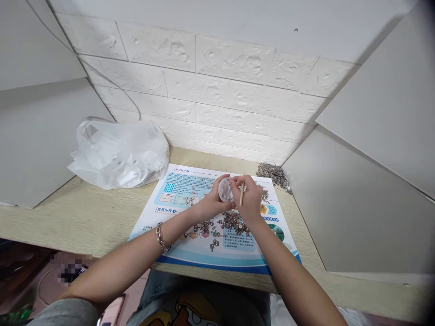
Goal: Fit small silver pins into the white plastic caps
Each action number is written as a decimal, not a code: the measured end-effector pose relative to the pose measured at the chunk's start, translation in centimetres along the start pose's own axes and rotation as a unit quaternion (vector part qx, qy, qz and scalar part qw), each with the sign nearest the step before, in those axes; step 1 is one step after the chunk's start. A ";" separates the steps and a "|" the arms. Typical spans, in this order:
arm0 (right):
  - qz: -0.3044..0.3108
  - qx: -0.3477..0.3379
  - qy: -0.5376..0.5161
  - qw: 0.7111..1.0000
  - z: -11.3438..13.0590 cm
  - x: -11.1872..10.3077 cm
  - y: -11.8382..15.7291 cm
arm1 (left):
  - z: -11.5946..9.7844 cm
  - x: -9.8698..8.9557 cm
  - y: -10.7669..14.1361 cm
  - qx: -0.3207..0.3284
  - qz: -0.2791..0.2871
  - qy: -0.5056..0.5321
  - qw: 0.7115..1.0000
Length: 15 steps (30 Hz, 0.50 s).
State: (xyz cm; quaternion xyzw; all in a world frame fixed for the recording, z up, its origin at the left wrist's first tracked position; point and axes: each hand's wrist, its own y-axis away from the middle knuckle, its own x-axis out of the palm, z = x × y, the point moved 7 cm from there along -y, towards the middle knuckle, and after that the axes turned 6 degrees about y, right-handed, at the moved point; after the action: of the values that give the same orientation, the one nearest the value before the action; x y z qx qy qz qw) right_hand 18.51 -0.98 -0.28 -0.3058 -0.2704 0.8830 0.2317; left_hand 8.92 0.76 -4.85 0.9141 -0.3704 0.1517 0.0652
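My left hand (215,201) is closed round a round white plastic part (224,190), holding it above the printed sheet. My right hand (249,199) meets it from the right, its fingertips at the part's edge. A thin wooden stick (241,194) is held in the right hand, slanting down between the fingers. Whether the right fingertips also pinch a small piece cannot be made out. Below the hands lies a pile of small metal parts (234,223) on the printed sheet (204,256).
A white plastic bag (118,154) sits at the back left of the wooden table (102,226). A heap of small metal pieces (273,174) lies at the back right by the panel. Grey panels (367,203) flank both sides; a white brick-pattern wall (210,95) stands behind.
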 end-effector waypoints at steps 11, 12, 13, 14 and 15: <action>-0.011 -0.161 0.110 0.981 1.7 0.3 0.3 | 0.1 0.4 -0.1 0.006 0.034 -0.002 0.999; -0.015 -0.156 0.104 0.982 1.6 0.2 0.3 | 0.1 0.5 -0.1 0.008 0.038 -0.003 0.999; -0.020 -0.145 0.093 0.985 1.5 0.2 0.3 | 0.1 0.6 -0.1 0.012 0.041 -0.002 0.999; -0.024 -0.132 0.079 0.988 1.4 0.1 0.3 | 0.0 0.7 -0.1 0.017 0.044 0.003 0.999; -0.027 -0.121 0.065 0.990 1.2 0.0 0.3 | 0.0 0.7 -0.1 0.020 0.046 0.009 0.999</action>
State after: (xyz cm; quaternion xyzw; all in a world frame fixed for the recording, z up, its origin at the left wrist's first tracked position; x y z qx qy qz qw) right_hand 17.57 -1.61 0.32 -0.3805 -0.3681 0.8154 0.2341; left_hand 9.48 0.35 -4.62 0.8957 -0.4085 0.1703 0.0432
